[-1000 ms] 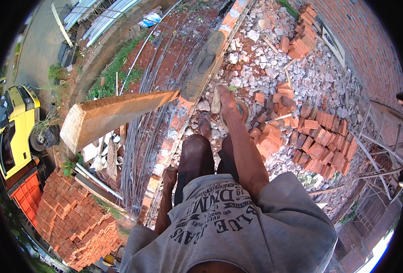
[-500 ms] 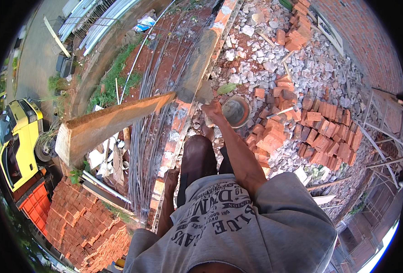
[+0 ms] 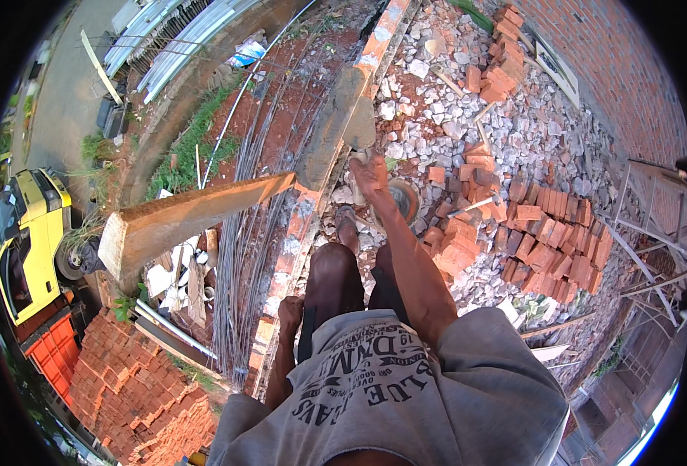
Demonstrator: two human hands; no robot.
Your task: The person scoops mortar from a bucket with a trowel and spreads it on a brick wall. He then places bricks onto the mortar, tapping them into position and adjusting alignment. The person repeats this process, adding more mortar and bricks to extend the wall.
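Observation:
My right hand (image 3: 369, 177) is closed around the handle of a trowel, whose grey blade (image 3: 360, 126) lies against the side of a low brick wall (image 3: 303, 208). Wet grey mortar (image 3: 333, 124) covers the wall's top there. Just right of my right wrist is a round bucket (image 3: 407, 200), partly hidden by my forearm. My left hand (image 3: 290, 309) is a closed fist between my knee and the wall, and no object shows in it. An upright concrete post (image 3: 192, 213) stands left of the wall, beside the mortar.
Loose bricks (image 3: 558, 237) are stacked to the right on broken stone (image 3: 526, 124). Long thin steel rods (image 3: 235, 287) run along the wall's left side. A large brick pile (image 3: 138, 384) and a yellow truck (image 3: 33, 233) are farther left.
My right hand and the trowel have moved forward along the wall, and the blade has gone up to the mortar's side. My forearm now covers more of the bucket. My left hand stays low.

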